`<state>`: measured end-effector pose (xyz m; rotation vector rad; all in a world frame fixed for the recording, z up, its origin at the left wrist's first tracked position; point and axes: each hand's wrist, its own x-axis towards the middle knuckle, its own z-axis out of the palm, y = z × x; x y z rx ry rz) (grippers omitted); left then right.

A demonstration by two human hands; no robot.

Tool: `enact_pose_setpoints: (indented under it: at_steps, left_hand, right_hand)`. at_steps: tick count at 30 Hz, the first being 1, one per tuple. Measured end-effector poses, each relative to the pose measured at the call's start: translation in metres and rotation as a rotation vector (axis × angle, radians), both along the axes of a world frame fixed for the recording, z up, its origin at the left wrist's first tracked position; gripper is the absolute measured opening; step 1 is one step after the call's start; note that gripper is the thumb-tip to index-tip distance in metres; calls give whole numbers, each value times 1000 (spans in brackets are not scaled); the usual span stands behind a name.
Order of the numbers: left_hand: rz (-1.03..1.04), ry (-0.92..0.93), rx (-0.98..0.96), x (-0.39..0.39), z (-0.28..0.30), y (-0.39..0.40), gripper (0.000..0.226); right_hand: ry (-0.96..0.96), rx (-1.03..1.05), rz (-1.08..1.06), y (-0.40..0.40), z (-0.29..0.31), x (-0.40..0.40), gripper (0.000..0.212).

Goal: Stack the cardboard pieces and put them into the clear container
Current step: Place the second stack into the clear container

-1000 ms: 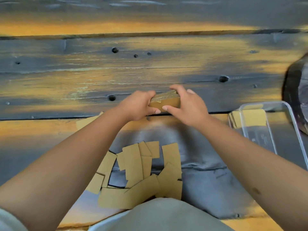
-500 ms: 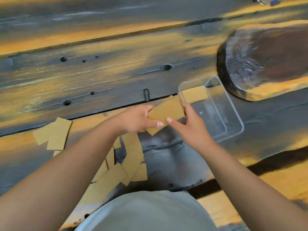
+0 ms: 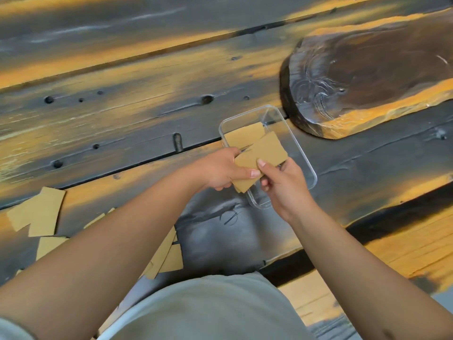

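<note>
Both hands hold a small stack of brown cardboard pieces (image 3: 263, 153) over the near half of the clear container (image 3: 304, 155). My left hand (image 3: 220, 171) grips the stack's left end, thumb on top. My right hand (image 3: 282, 184) pinches its near edge, thumb pressed on the top piece. One cardboard piece (image 3: 241, 136) lies flat inside the container at its far end. Loose cardboard pieces (image 3: 39, 212) lie on the table at the left, and more cardboard pieces (image 3: 169, 258) show under my left forearm, partly hidden.
The dark plank table (image 3: 147, 106) has knot holes and a seam. A thick dark wooden slab (image 3: 367, 77) sits just beyond the container on the right. My grey shirt (image 3: 208, 307) fills the bottom middle.
Both hands carried the stack to the right, from in front of me to above the container. The view has swung right, bringing the wooden slab into sight.
</note>
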<state>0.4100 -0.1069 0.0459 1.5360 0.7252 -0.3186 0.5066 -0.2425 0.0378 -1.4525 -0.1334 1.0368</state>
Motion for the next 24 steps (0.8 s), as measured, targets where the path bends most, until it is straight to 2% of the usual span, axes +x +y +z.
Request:
enact_pose_setpoints:
  at_steps: [4, 6, 8, 11, 14, 16, 22, 24]
  left_hand:
    - [419, -32, 43, 11, -10, -11, 40]
    - [454, -55, 268, 6, -20, -20, 35]
    - [221, -111, 535, -9, -31, -33, 31]
    - [-297, -199, 928, -26, -45, -49, 42]
    - [-610, -159, 1107, -32, -58, -56, 50]
    - [-679, -119, 1111, -35, -65, -59, 54]
    - [-695, -117, 1127, -36, -73, -57, 60]
    - [-692, -123, 1117, -37, -74, -57, 62]
  right_hand:
    - [60, -27, -238, 20, -8, 28, 12]
    - [146, -97, -372, 36, -18, 42, 13]
    - [187, -160, -408, 54, -30, 52, 16]
    - [157, -216, -391, 77, -49, 57, 18]
    - [142, -299, -386, 92, -63, 62, 18]
    - [146, -321, -376, 98, -72, 64, 17]
    - [158, -359, -354, 111, -90, 59, 18]
    - [120, -369, -346, 116, -94, 55, 26]
